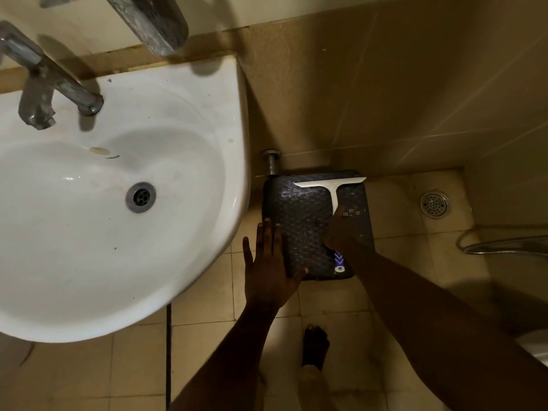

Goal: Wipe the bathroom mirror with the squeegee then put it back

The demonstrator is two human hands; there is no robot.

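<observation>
A white T-shaped squeegee (332, 188) lies on a dark patterned stool top (302, 221) beside the sink, its blade toward the wall. My right hand (341, 229) is over the lower end of its handle, fingers closed around it. A small white and purple tube (339, 262) lies on the stool just below that hand. My left hand (271, 262) hovers flat with fingers spread at the stool's left edge, holding nothing. The mirror is not in view.
A white sink (231, 161) with a metal tap (44, 84) fills the left. A pipe valve (271, 161) juts from the tiled wall behind the stool. A floor drain (434, 204) sits to the right, a metal fitting (504, 244) beyond. My bare foot (315, 345) stands on the tiles.
</observation>
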